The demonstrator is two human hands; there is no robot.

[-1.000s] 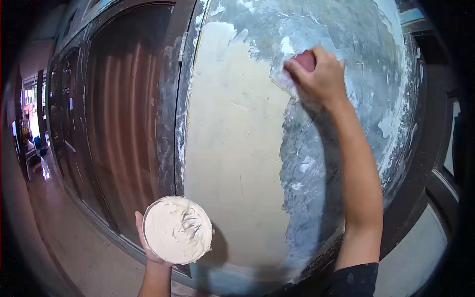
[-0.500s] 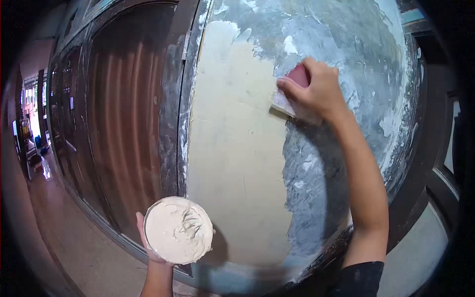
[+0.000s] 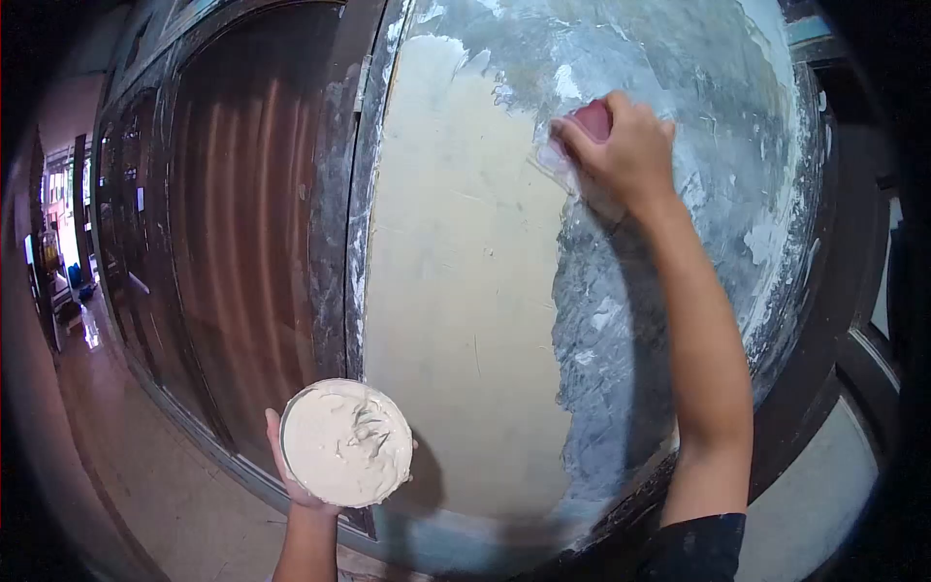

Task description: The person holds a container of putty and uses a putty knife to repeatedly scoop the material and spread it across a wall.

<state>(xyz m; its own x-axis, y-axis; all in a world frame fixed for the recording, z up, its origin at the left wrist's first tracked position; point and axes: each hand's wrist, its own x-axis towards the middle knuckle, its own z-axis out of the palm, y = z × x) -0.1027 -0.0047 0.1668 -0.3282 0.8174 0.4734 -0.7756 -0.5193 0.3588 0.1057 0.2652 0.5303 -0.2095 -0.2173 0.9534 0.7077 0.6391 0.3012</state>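
Observation:
My left hand (image 3: 281,456) holds up a round tub of cream putty (image 3: 346,443) from beneath, its fingers mostly hidden behind the rim. The putty's surface has ridges near the middle. My right hand (image 3: 632,145) is closed around the reddish grip of a putty knife (image 3: 592,121), whose pale, smeared blade lies against the wall panel. On the panel's left side is a smooth cream layer of putty (image 3: 456,291); the blade is at its upper right edge. Right of that edge the wall (image 3: 611,359) shows mottled grey-blue with white patches.
Left of the panel stands a dark framed door (image 3: 252,233) with a brown, rippled-looking pane. A tiled floor (image 3: 184,466) runs off to a bright opening at far left. Dark wooden framing (image 3: 824,388) borders the right side.
My right hand and the putty knife have shifted slightly up, and the blade has turned. The tub in my left hand has risen a little.

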